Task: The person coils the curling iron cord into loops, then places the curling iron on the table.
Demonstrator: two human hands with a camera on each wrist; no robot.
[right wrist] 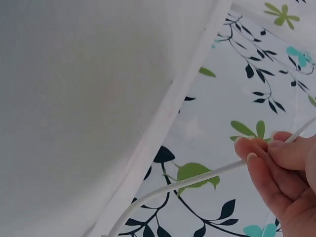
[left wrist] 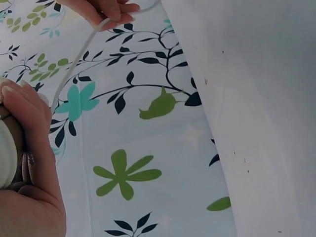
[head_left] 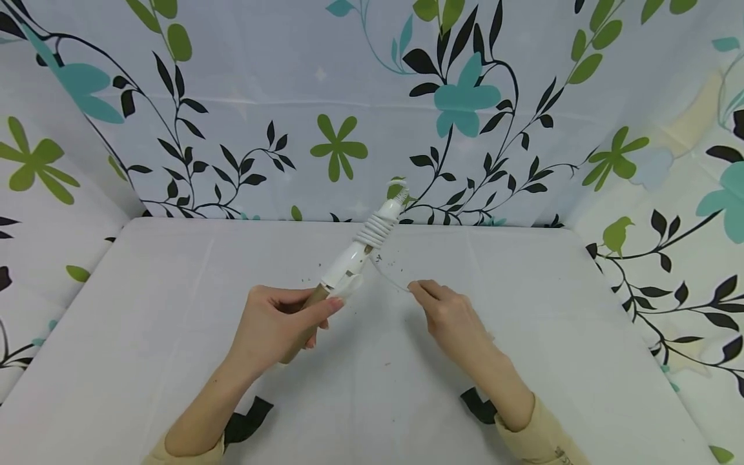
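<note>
A curling iron (head_left: 347, 268) with a white handle and a brown barrel is held up at a slant over the table. My left hand (head_left: 285, 326) grips it by the brown barrel, its thumb lying along the side. White cord (head_left: 376, 230) is wound in several turns round the upper part of the handle. From these turns a loose length of cord (right wrist: 197, 178) runs to my right hand (head_left: 453, 323), which pinches it between thumb and fingers. In the left wrist view the cord slants between the hands, and only a rounded white and brown part of the iron shows.
Beneath both hands is a white-covered table (head_left: 174, 310), with small dark specks near its middle. A cloth with leaf and flower prints (head_left: 261, 77) hangs behind and at the sides. Black straps (head_left: 248, 420) show beside both forearms.
</note>
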